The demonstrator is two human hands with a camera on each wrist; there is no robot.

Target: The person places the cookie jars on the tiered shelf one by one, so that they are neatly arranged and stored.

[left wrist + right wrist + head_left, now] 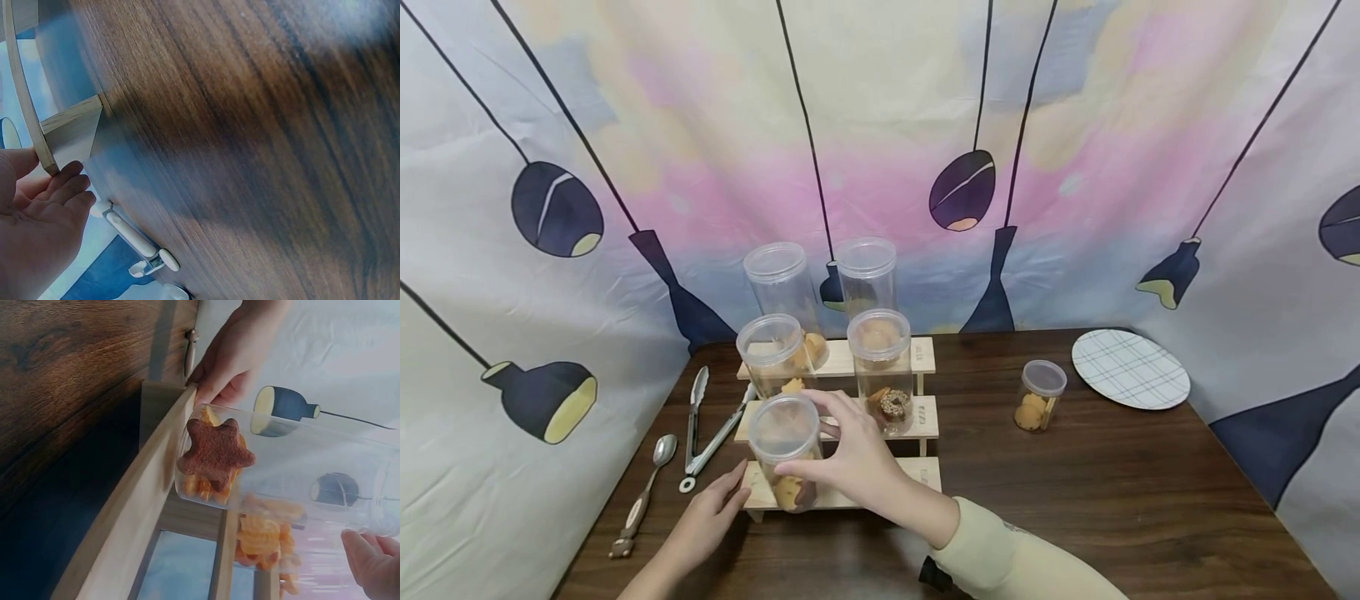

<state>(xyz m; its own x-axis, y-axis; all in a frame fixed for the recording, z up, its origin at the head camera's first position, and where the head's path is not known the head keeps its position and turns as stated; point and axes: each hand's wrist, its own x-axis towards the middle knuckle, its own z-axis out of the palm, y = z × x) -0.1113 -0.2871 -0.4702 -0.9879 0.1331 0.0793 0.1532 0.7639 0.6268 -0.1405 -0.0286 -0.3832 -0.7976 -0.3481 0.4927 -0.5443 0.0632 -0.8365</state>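
Observation:
My right hand grips a clear lidded jar near its top, thumb on one side and fingers on the other. The jar stands at the left end of the lowest step of a wooden tiered rack. Inside it, the right wrist view shows a brown star-shaped cookie in front of yellow ones. My left hand pinches the left end of that step; in the left wrist view the thumb lies above the board and the fingers curl below. Several taller jars holding cookies stand on the upper steps.
Metal tongs and a spoon lie left of the rack. A small lidded jar of cookies stands to the right, near a white checked plate. A printed cloth hangs behind the brown table.

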